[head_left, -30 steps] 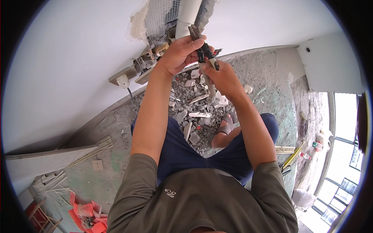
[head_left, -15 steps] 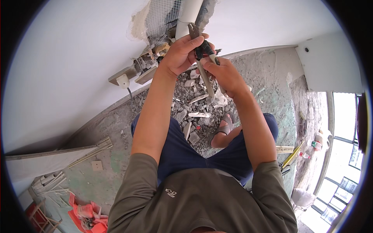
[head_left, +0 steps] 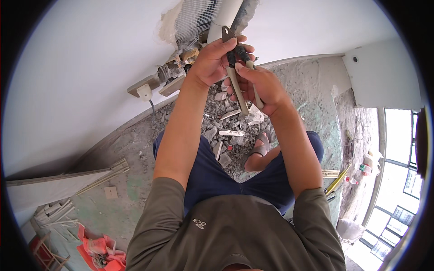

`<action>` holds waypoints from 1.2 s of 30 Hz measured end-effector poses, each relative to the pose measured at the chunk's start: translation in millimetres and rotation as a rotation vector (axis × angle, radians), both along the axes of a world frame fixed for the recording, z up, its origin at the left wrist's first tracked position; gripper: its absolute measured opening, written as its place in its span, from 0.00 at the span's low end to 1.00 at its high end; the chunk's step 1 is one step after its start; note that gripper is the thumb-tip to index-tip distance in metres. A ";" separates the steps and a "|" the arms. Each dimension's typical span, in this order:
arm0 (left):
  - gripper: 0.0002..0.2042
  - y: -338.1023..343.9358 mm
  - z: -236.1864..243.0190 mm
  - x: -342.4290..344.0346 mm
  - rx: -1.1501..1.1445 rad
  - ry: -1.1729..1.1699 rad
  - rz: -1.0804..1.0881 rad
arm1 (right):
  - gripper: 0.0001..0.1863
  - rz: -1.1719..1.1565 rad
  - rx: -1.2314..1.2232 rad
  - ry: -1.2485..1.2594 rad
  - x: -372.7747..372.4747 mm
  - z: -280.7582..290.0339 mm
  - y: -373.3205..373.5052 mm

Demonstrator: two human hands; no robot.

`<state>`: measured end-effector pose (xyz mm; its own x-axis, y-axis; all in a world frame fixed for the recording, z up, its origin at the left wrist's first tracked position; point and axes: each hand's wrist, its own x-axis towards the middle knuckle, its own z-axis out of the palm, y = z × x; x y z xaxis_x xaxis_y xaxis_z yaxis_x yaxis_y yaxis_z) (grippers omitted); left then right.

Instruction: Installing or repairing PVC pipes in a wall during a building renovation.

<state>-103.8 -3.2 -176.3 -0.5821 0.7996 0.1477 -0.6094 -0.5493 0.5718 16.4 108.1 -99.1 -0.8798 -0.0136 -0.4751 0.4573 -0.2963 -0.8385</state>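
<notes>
A pair of pliers (head_left: 238,91) with beige handles and dark jaws is held up over the rubble at the wall's corner. Black wrapping covers the handles just below the jaws. My left hand (head_left: 213,61) is closed round the pliers near the head, its thumb pressed on the base of the jaws, which point away from me. Nearer me, my right hand (head_left: 267,88) grips the right-hand handle, the thumb on its upper part and the fingers curled behind. The two handles stand slightly apart.
Broken rubble (head_left: 231,133) lies between my feet. A white pipe (head_left: 224,20) rises by an opened wall with mesh (head_left: 194,20). A plug (head_left: 145,92) sits in a socket strip at left. Boards (head_left: 58,180) and a red bag (head_left: 97,246) lie lower left; bottles (head_left: 364,168) stand right.
My right hand has shifted on the pliers, uncovering more of the right-hand handle. Both hands and the pliers have moved slightly right in view.
</notes>
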 end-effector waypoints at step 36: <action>0.07 48.3 29.0 32.1 -0.030 -0.294 0.374 | 0.27 0.063 1.831 -0.094 18.4 14.2 -37.5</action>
<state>-71.6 45.1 -147.3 -0.8446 0.5283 -0.0865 -0.5112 -0.7480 0.4233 34.8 70.6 -85.0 -0.8712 0.4901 0.0282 0.4895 0.8717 -0.0255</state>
